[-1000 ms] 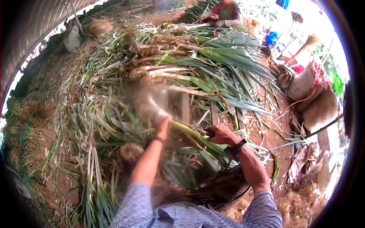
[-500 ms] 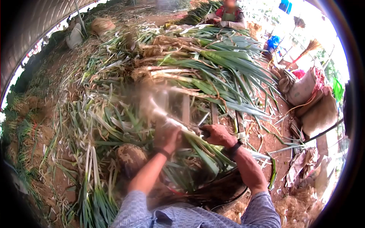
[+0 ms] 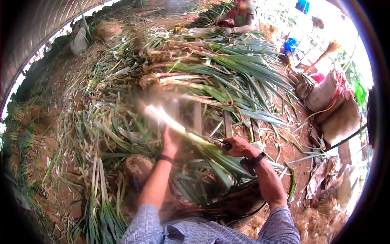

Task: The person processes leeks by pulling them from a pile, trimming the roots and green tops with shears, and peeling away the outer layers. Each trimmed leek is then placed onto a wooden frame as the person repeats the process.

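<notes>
A leek with a bright white stalk (image 3: 172,123) slants across the middle, its green leaves (image 3: 227,164) spreading down to the right. My left hand (image 3: 170,140) is under the white stalk and grips it; its fingers are blurred and partly hidden. My right hand (image 3: 240,147) is closed around the dark handle (image 3: 221,143) of a thin tool, beside the leek where white turns green. The tool's far end is hard to make out.
Unpeeled leeks (image 3: 183,79) with roots lie piled ahead on slats (image 3: 228,122). Leeks (image 3: 99,195) stand at lower left, beside a patterned knee (image 3: 139,167). Another person (image 3: 239,18) sits at the far back. Sacks (image 3: 335,105) are on the right.
The leek's white end has come into clearer view, reaching farther to the upper left. My left hand has shifted slightly left, my right slightly right. The other person has leaned left.
</notes>
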Motion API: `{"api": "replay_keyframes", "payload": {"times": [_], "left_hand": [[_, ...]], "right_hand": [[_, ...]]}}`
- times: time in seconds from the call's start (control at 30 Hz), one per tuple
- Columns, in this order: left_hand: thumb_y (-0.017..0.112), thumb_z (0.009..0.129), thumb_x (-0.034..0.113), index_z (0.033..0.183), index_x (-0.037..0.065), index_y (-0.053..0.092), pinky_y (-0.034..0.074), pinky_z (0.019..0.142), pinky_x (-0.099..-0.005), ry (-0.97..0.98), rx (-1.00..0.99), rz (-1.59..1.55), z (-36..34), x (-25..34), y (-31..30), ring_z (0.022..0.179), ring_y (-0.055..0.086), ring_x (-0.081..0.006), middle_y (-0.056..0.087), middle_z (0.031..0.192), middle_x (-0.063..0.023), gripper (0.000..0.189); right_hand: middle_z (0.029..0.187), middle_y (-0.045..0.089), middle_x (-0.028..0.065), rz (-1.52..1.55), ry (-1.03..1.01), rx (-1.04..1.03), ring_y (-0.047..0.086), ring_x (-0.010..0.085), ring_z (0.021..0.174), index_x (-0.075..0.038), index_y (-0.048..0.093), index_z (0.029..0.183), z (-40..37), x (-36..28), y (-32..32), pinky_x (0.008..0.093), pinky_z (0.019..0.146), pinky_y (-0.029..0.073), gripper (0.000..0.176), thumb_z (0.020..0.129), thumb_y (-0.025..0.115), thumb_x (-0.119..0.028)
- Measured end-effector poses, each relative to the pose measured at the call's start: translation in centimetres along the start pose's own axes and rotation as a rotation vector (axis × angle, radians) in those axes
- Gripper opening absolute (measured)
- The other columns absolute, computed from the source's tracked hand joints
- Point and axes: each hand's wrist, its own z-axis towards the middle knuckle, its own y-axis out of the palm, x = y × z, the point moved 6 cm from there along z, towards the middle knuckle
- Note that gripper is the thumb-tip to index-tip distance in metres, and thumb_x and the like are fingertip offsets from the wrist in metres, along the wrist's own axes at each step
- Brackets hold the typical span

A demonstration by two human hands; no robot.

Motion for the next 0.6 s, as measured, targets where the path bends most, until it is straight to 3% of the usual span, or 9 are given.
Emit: {"api": "replay_keyframes", "payload": {"times": [0.13, 0.27, 0.3, 0.4, 0.43, 0.53, 0.57, 0.6], "left_hand": [[0.065, 0.094, 0.046, 0.116, 0.010, 0.062, 0.060, 0.072, -0.0370, -0.004, -0.003, 0.073, 0.6, 0.5, -0.8, 0.094, 0.068, -0.0214, 0.070, 0.104, -0.0057, 0.042], [0.064, 0.097, 0.035, 0.114, 0.008, 0.061, 0.061, 0.072, -0.0387, -0.026, 0.032, 0.233, 2.3, -0.6, -2.6, 0.090, 0.070, -0.0232, 0.070, 0.103, -0.0056, 0.032], [0.062, 0.098, 0.028, 0.114, 0.007, 0.060, 0.062, 0.071, -0.0383, 0.028, 0.044, 0.196, 2.6, -1.2, -3.3, 0.086, 0.069, -0.0230, 0.069, 0.103, -0.0071, 0.027], [0.061, 0.097, 0.024, 0.116, 0.005, 0.060, 0.062, 0.071, -0.0394, 0.123, 0.096, -0.033, 5.0, -2.8, -6.7, 0.086, 0.069, -0.0240, 0.069, 0.104, -0.0089, 0.026], [0.062, 0.096, 0.021, 0.115, 0.004, 0.062, 0.061, 0.069, -0.0406, 0.055, 0.148, 0.062, 5.3, -2.5, -7.8, 0.089, 0.068, -0.0241, 0.068, 0.106, -0.0097, 0.026], [0.064, 0.092, 0.016, 0.111, 0.001, 0.062, 0.058, 0.064, -0.0392, 0.296, 0.314, 0.412, 5.9, -0.9, -10.5, 0.086, 0.067, -0.0228, 0.066, 0.103, -0.0090, 0.025], [0.066, 0.085, 0.011, 0.101, -0.001, 0.063, 0.053, 0.059, -0.0370, 0.546, 0.405, 0.589, 6.7, -0.2, -11.4, 0.075, 0.065, -0.0208, 0.066, 0.093, -0.0086, 0.021], [0.066, 0.083, 0.010, 0.099, -0.002, 0.063, 0.052, 0.057, -0.0363, 0.562, 0.450, 0.718, 7.6, -0.3, -12.6, 0.072, 0.064, -0.0206, 0.066, 0.089, -0.0089, 0.020]], "right_hand": [[0.086, 0.070, 0.0142, 0.050, 0.014, -0.013, 0.067, 0.0291, 0.080, -0.007, 0.070, 0.111, -0.7, 0.3, -0.3, 0.0423, 0.075, 0.052, 0.046, 0.074, 0.078, -0.032], [0.097, 0.073, 0.0152, 0.016, 0.031, -0.054, 0.069, 0.0299, 0.089, -0.007, 0.069, 0.121, -1.0, 0.3, -0.6, 0.0407, 0.082, 0.053, 0.055, 0.075, 0.077, -0.034], [0.104, 0.073, 0.0156, 0.022, 0.044, -0.075, 0.069, 0.0305, 0.094, -0.005, 0.067, 0.125, -1.0, 0.4, -0.5, 0.0396, 0.086, 0.053, 0.059, 0.075, 0.077, -0.034], [0.109, 0.073, 0.0160, 0.070, 0.072, -0.136, 0.069, 0.0307, 0.098, -0.005, 0.065, 0.129, -1.4, -0.2, -0.2, 0.0390, 0.089, 0.053, 0.062, 0.075, 0.076, -0.034], [0.111, 0.073, 0.0167, 0.053, 0.066, -0.144, 0.069, 0.0302, 0.100, -0.006, 0.064, 0.131, -1.2, 0.0, 0.1, 0.0386, 0.091, 0.052, 0.063, 0.076, 0.076, -0.034], [0.112, 0.072, 0.0169, 0.091, 0.067, -0.180, 0.068, 0.0295, 0.102, -0.006, 0.065, 0.130, -1.7, 0.0, 0.3, 0.0383, 0.092, 0.052, 0.063, 0.075, 0.076, -0.034], [0.112, 0.072, 0.0168, 0.078, 0.080, -0.194, 0.068, 0.0294, 0.103, -0.005, 0.065, 0.130, -1.5, 0.3, 0.5, 0.0381, 0.092, 0.052, 0.063, 0.075, 0.076, -0.034], [0.113, 0.072, 0.0167, 0.068, 0.095, -0.207, 0.068, 0.0293, 0.103, -0.005, 0.065, 0.129, -1.3, 0.9, 0.9, 0.0379, 0.092, 0.052, 0.063, 0.075, 0.077, -0.034]]}}
